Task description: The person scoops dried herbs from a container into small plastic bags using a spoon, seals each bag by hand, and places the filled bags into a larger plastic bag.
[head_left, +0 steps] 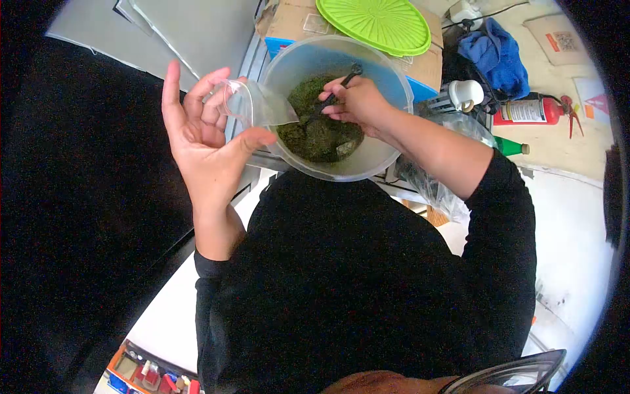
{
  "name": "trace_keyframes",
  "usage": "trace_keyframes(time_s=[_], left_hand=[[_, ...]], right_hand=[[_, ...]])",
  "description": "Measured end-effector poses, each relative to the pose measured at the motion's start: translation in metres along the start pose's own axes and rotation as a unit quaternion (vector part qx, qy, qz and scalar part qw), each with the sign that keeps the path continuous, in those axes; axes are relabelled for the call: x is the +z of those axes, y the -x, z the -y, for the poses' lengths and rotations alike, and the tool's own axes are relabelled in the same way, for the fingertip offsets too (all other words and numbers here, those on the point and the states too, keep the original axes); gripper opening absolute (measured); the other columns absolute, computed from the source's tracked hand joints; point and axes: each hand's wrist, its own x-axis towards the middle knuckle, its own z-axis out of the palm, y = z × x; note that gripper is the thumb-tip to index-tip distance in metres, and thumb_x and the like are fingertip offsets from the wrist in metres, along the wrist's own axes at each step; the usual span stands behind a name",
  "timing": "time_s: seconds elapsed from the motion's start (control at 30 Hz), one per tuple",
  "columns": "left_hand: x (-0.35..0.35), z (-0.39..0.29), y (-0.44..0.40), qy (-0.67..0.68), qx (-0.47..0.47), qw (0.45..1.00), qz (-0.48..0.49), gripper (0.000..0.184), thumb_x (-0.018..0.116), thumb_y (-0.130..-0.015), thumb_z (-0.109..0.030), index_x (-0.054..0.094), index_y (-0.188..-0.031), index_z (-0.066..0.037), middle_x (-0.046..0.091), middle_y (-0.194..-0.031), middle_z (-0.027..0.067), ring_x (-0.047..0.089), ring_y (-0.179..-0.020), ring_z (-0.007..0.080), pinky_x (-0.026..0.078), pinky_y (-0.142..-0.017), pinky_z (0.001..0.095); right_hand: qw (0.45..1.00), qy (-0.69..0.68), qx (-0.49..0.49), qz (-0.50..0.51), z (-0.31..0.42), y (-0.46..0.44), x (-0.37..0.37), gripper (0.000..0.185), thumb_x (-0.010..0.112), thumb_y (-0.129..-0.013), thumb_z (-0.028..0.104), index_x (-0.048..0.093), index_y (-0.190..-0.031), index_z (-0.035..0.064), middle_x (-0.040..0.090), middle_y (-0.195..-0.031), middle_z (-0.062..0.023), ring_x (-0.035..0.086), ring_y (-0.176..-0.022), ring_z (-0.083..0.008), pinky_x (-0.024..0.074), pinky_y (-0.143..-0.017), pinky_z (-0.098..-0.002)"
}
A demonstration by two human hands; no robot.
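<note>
A large translucent tub [272, 72] holds dark green, crumbly dried leaf material [321, 141]. Inside it, my right hand [357, 105] is closed round the handle of a black spoon [353, 72], whose lower end is down at the green material. My left hand [207, 131] is at the tub's left rim, palm up with some fingers raised. Between its thumb and fingers is a small clear plastic bag [266, 108], its rounded end at the fingers and its other end reaching over the tub, close to the spoon.
A bright green ribbed lid [377, 23] lies on a cardboard box [295, 20] behind the tub. To the right are a white mug-like container [464, 94], a blue cloth [502, 56], a red fire extinguisher [531, 110], a green bottle [508, 146] and clear plastic bags [433, 180].
</note>
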Motion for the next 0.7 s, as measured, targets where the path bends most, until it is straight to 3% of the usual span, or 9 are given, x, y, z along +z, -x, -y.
trace_keyframes(time_s=[0.13, 0.23, 0.27, 0.33, 0.4, 0.47, 0.57, 0.6, 0.7], left_hand=[[-0.001, 0.013, -0.009, -0.057, 0.050, 0.997, 0.007, 0.118, 0.091, -0.050, -0.009, 0.019, -0.143, -0.001, 0.056, -0.114, 0.0152, 0.057, -0.106, 0.0242, 0.044, -0.096, 0.0350], [0.004, 0.025, -0.015, -0.233, 0.117, 0.965, 0.038, 0.119, 0.091, -0.049, -0.010, 0.019, -0.143, 0.000, 0.058, -0.110, 0.0137, 0.057, -0.104, 0.0233, 0.042, -0.098, 0.0363], [0.010, 0.025, -0.015, -0.276, 0.088, 0.956, 0.043, 0.117, 0.091, -0.050, -0.017, 0.020, -0.142, 0.002, 0.061, -0.103, 0.0140, 0.058, -0.103, 0.0258, 0.036, -0.103, 0.0438], [0.026, 0.024, -0.011, -0.375, 0.095, 0.918, 0.085, 0.115, 0.090, -0.052, -0.022, 0.021, -0.141, 0.003, 0.062, -0.100, 0.0148, 0.059, -0.100, 0.0280, 0.031, -0.105, 0.0486], [0.035, 0.031, -0.009, -0.433, 0.109, 0.885, 0.132, 0.112, 0.088, -0.055, -0.030, 0.024, -0.140, 0.003, 0.062, -0.097, 0.0154, 0.061, -0.095, 0.0320, 0.024, -0.107, 0.0554], [0.045, 0.041, -0.004, -0.435, 0.145, 0.876, 0.152, 0.111, 0.087, -0.055, -0.030, 0.024, -0.140, 0.002, 0.062, -0.096, 0.0141, 0.061, -0.094, 0.0311, 0.026, -0.107, 0.0553], [0.055, 0.051, 0.000, -0.434, 0.174, 0.867, 0.171, 0.111, 0.087, -0.054, -0.029, 0.025, -0.141, 0.001, 0.062, -0.095, 0.0128, 0.061, -0.091, 0.0297, 0.029, -0.105, 0.0550], [0.056, 0.052, 0.000, -0.433, 0.179, 0.866, 0.175, 0.111, 0.087, -0.054, -0.029, 0.025, -0.141, 0.001, 0.062, -0.094, 0.0125, 0.061, -0.091, 0.0293, 0.030, -0.105, 0.0548], [0.058, 0.055, 0.001, -0.440, 0.176, 0.862, 0.178, 0.110, 0.087, -0.054, -0.027, 0.024, -0.141, 0.001, 0.061, -0.093, 0.0116, 0.062, -0.090, 0.0277, 0.034, -0.103, 0.0532]], right_hand=[[0.994, -0.039, -0.090, -0.046, 0.017, 0.029, -0.020, 0.019, 0.044, -0.099, 0.018, 0.050, -0.110, 0.0038, 0.062, -0.102, -0.0080, 0.063, -0.081, -0.0197, 0.0525, -0.072, -0.0316], [0.972, -0.076, -0.202, -0.095, 0.024, 0.056, -0.034, 0.017, 0.042, -0.099, 0.016, 0.051, -0.107, 0.0040, 0.063, -0.097, -0.0087, 0.062, -0.074, -0.0172, 0.0515, -0.066, -0.0278], [0.960, -0.081, -0.244, -0.111, 0.025, 0.066, -0.038, 0.017, 0.042, -0.099, 0.016, 0.051, -0.107, 0.0038, 0.063, -0.096, -0.0089, 0.062, -0.074, -0.0171, 0.0511, -0.067, -0.0276], [0.930, -0.082, -0.327, -0.147, 0.028, 0.083, -0.042, 0.016, 0.042, -0.099, 0.015, 0.050, -0.106, 0.0029, 0.063, -0.093, -0.0104, 0.062, -0.075, -0.0167, 0.0503, -0.070, -0.0280], [0.888, -0.076, -0.426, -0.157, 0.024, 0.096, -0.043, 0.016, 0.042, -0.099, 0.014, 0.050, -0.106, 0.0021, 0.063, -0.093, -0.0113, 0.062, -0.077, -0.0163, 0.0502, -0.071, -0.0283], [0.842, -0.067, -0.512, -0.157, 0.020, 0.106, -0.042, 0.013, 0.042, -0.098, 0.009, 0.049, -0.105, 0.0011, 0.063, -0.094, -0.0131, 0.062, -0.079, -0.0168, 0.0501, -0.075, -0.0292], [0.763, 0.058, -0.615, -0.189, 0.006, 0.115, -0.035, 0.013, 0.041, -0.099, 0.007, 0.051, -0.103, 0.0006, 0.063, -0.096, -0.0135, 0.062, -0.082, -0.0182, 0.0495, -0.079, -0.0297], [0.743, 0.090, -0.636, -0.188, 0.001, 0.119, -0.032, 0.011, 0.046, -0.092, -0.004, 0.055, -0.098, -0.0005, 0.064, -0.094, -0.0132, 0.063, -0.084, -0.0217, 0.0496, -0.081, -0.0315], [0.658, 0.166, -0.723, -0.128, -0.013, 0.111, -0.034, 0.021, 0.053, -0.078, -0.013, 0.059, -0.094, -0.0008, 0.066, -0.093, -0.0131, 0.064, -0.087, -0.0255, 0.0503, -0.081, -0.0345]])
